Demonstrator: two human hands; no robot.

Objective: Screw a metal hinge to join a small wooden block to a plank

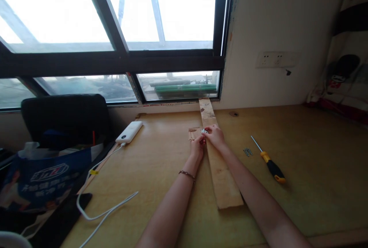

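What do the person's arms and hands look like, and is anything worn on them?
Both forearms are bare, with no sleeves in view. The left hand has a thin dark beaded bracelet at its wrist. The right hand shows no glove, watch or ring.

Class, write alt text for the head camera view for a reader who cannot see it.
Both hands, left hand and right hand, meet over a small metal piece on a long wooden plank lying on a wooden desk below a window. A screwdriver lies right, a power bank left.

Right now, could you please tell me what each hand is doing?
Left hand: fingers closed on the small metal piece beside the wooden plank.
Right hand: fingers pinching the same metal piece.
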